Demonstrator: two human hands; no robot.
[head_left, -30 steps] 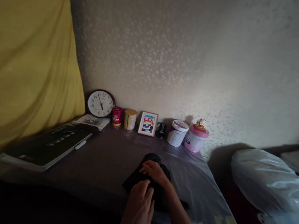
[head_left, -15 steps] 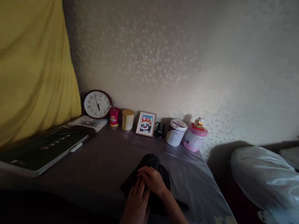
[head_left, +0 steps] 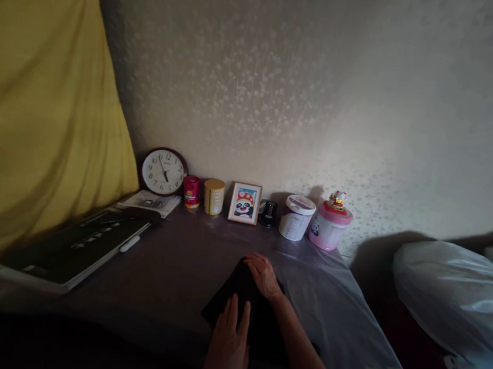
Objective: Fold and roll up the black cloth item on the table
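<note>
A black cloth item (head_left: 239,292), too dark to make out its exact kind, lies on the table in front of me. My left hand (head_left: 229,341) rests flat on its near part, fingers stretched forward and slightly apart. At the far edge of the fabric is my right hand (head_left: 263,275), its fingers together, lying over the top fold with a light bend. Both forearms come in from the bottom of the view. The cloth's near side is partly hidden under my hands and in shadow.
Along the wall stand a clock (head_left: 164,171), a red can (head_left: 191,192), a yellow-lidded can (head_left: 214,197), a panda picture frame (head_left: 244,203), a white tub (head_left: 296,219) and a pink tub (head_left: 330,227) topped by a figurine. A green board (head_left: 77,243) lies left; plastic-wrapped bundles (head_left: 451,288) sit right.
My right hand has moved forward from above my left fingers to the cloth's far edge. The raised far fold looks flatter now. My left hand stays on the fabric.
</note>
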